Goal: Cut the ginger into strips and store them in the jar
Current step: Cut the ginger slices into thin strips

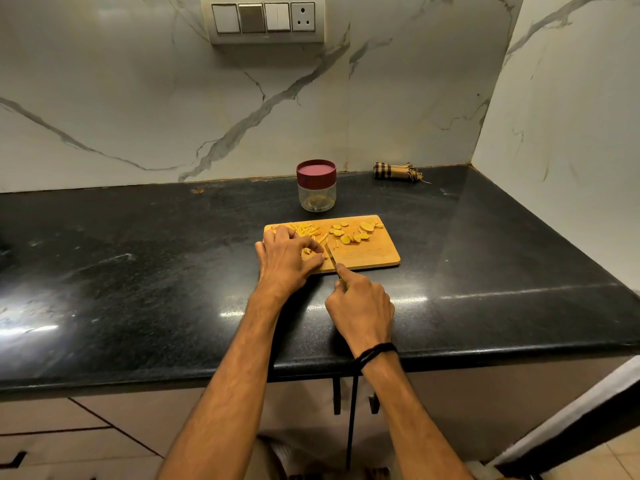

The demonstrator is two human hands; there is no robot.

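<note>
A wooden cutting board (370, 252) lies on the black counter. Round ginger slices (349, 233) are spread over its far right part, and cut ginger strips (308, 230) lie at its far left. My left hand (287, 258) sits on the board's left end, fingers curled down on a ginger piece (307, 251). My right hand (360, 306) grips a small knife (330, 256), index finger along its spine, blade right beside the left fingertips. A clear jar (317, 194) with a maroon lid on stands just behind the board.
The black stone counter (138, 271) meets marble walls at the back and right. A rolled checked cloth (398, 172) lies in the back right corner. A switch panel with a socket (266, 19) hangs on the back wall. Cabinet fronts sit below the counter edge.
</note>
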